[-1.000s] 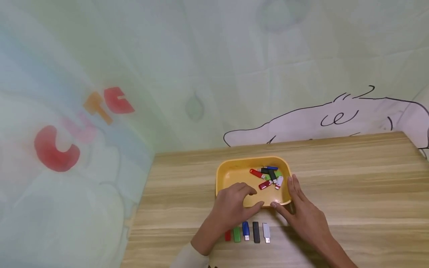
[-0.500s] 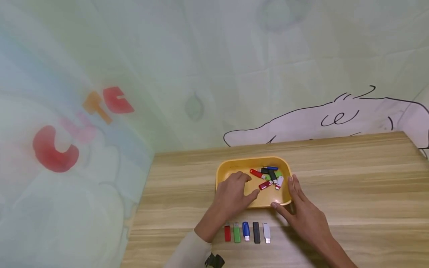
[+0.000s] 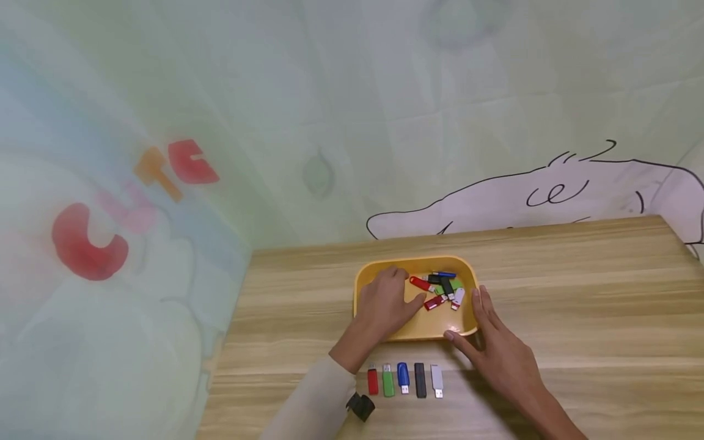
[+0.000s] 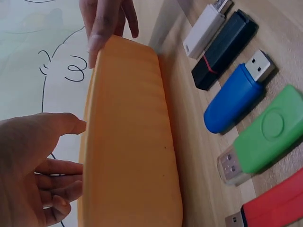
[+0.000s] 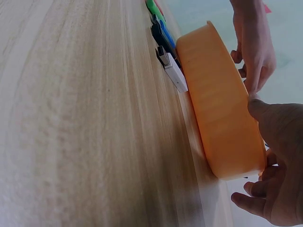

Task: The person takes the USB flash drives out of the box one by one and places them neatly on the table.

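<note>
1. Desk: carries everything.
2. Yellow tray: on the desk, beyond the row; steady pressure should stop it sliding.
3. Right hand: fingers extended, touching the tray's near right corner.
4. Left hand: relaxed, no grip visible, over the tray's left part; fingertip pinching should suit.
5. Row of five USB sticks: near side; avoid brushing it.
6. Pile of USB sticks: tray's right.

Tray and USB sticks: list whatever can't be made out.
Head view: floor of the yellow tray, partly hidden by the left hand.
Head view: exact count of the piled USB sticks, which overlap.
Left wrist view: inside of the yellow tray, hidden by its wall.
Left wrist view: red USB stick, cut off at right.
</note>
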Demonstrator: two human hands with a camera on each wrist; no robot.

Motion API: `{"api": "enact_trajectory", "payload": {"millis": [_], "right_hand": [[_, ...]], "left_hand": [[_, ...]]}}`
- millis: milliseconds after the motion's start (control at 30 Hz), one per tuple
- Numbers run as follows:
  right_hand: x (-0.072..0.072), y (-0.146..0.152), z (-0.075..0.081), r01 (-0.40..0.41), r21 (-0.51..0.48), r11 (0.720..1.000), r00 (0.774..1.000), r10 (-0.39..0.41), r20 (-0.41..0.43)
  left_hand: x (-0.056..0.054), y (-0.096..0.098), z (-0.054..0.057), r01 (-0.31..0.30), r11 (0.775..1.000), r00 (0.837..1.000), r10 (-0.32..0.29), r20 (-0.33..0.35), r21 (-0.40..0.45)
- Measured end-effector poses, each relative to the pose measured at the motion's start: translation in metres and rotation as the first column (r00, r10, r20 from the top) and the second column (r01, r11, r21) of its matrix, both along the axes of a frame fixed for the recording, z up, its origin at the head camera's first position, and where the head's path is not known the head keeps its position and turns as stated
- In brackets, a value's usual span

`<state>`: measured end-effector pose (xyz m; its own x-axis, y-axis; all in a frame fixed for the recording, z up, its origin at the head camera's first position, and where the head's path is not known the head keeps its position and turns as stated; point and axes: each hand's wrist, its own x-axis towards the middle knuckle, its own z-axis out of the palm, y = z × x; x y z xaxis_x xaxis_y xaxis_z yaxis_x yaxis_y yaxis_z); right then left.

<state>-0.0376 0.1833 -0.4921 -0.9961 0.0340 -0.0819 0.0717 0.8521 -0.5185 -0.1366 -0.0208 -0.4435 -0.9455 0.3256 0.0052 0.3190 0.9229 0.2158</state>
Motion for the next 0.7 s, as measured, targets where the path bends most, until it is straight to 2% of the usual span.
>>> {"api": "enact_trajectory", "payload": {"millis": [233, 700], "right_hand": [[-0.002, -0.001, -0.001, 0.004, 0.0, 1.0, 1.0, -0.004, 0.007], [-0.001, 0.0, -0.002, 0.001, 0.001, 1.0, 1.0, -0.001, 0.019]], "left_hand": [[-0.009, 0.004, -0.006, -0.033, 0.999, 0.999, 0.034, 0.023, -0.043], [-0.019, 0.021, -0.018, -0.009, 0.996, 0.999, 0.013, 0.051, -0.09]]}}
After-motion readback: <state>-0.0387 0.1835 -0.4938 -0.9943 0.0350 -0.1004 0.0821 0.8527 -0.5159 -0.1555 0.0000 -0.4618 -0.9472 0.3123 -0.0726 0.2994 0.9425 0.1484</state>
